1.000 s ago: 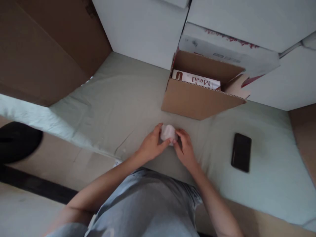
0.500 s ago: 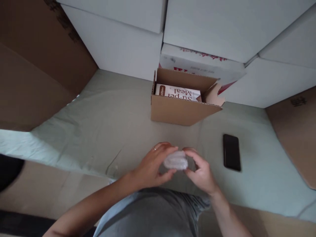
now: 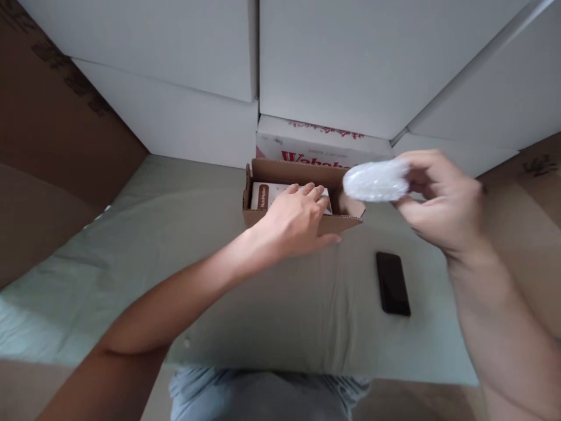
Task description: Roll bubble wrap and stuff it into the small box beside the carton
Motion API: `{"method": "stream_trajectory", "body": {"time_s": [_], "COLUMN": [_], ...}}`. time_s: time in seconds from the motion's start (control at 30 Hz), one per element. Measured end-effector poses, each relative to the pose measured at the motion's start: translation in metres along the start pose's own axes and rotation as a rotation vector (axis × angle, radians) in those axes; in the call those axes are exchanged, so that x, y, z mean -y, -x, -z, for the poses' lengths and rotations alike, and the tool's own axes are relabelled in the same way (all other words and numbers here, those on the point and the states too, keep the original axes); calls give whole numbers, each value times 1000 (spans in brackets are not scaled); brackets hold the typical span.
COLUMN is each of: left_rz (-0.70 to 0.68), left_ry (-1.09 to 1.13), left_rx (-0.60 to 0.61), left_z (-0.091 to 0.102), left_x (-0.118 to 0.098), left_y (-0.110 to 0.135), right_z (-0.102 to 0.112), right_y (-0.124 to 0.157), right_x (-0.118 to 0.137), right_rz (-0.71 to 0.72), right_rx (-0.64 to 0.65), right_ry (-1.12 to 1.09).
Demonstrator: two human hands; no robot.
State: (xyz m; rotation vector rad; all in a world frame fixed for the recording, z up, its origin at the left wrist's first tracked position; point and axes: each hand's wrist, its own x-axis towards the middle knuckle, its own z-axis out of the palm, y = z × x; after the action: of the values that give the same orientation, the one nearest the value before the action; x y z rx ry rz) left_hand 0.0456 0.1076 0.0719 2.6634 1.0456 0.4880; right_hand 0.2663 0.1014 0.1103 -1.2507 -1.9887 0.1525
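- And the shiny white plastic-wrapped bundle is leaving the two-handed hold of half a second ago; only the right hand is gripping it now, thumb below, fingers above, overlapping the right end of the open brown cardboard box.
- The left hand has swung up from the bundle and is lying open, fingers spread, across the white printed carton inside the box; whether it's pressing, I can't tell.
- That hand is covering most of the carton's lettering.
- Right fingers are hiding the bundle's far end; its contents aren't showing clearly.
- Behind, the white box with red lettering is being partly blocked.
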Motion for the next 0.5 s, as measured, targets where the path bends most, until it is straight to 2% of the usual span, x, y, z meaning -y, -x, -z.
{"method": "stream_trajectory", "body": {"time_s": [0.07, 0.13, 0.27, 0.37, 0.5], "left_rz": [18, 46, 84, 72, 59], "left_ry": [-17, -29, -46, -60, -121], "left_rx": [73, 106, 74, 76, 91], "left_z": [-3, -4, -5, -5, -6], "left_x": [6, 11, 15, 14, 11], "left_y": [-11, -11, 1, 7, 8], "right_z": [-5, -10, -17, -25, -34], "right_y": [-13, -21, -25, -24, -24], "right_x": [-6, -13, -22, -17, -9], "right_rz": [89, 169, 308, 379, 374], "right_rx": [145, 279, 509, 595, 684], "right_ry": [42, 88, 352, 495, 572]}}
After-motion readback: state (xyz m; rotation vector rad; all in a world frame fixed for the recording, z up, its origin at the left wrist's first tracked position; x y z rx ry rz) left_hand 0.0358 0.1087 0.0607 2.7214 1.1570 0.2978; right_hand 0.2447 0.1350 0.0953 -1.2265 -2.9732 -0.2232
